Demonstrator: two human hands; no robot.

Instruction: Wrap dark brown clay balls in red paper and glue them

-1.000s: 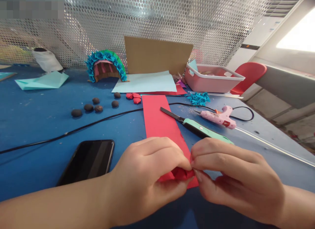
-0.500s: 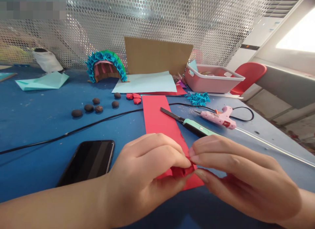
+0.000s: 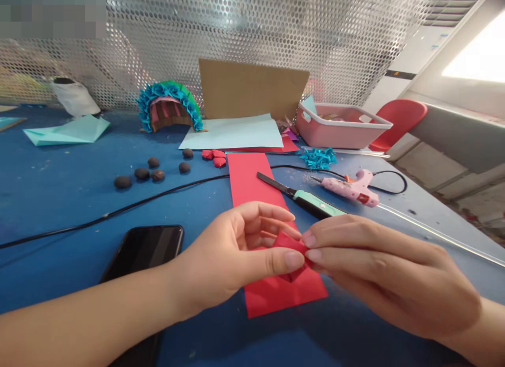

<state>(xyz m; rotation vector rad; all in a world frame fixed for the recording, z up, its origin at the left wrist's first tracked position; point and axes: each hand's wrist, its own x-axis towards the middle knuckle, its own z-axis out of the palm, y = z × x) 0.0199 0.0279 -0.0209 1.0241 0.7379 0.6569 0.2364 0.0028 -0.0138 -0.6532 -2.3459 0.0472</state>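
Observation:
A small folded piece of red paper (image 3: 291, 261) is held between both hands above a long red paper strip (image 3: 252, 182). My left hand (image 3: 252, 251) pinches it with the thumb on top and the fingers curled behind. From the right, the fingertips of my right hand (image 3: 379, 267) grip its edge. A utility knife (image 3: 315, 202) with a mint and black handle lies across the strip, blade out. Three small crumpled red pieces (image 3: 219, 157) rest beyond the strip's far left corner.
A black phone (image 3: 145, 251) lies under my left forearm. Several dark balls (image 3: 142, 173), a black cable (image 3: 150, 200), a pink glue gun (image 3: 355, 188), blue paper bits (image 3: 319, 158), a pink basket (image 3: 343, 130), a blue-fringed arch (image 3: 171, 101) and upright cardboard (image 3: 252, 90) are beyond.
My left hand has turned, bringing its thumb over the folded red piece and its fingers behind. More of that piece and of the strip's near end now shows. My right hand has barely moved.

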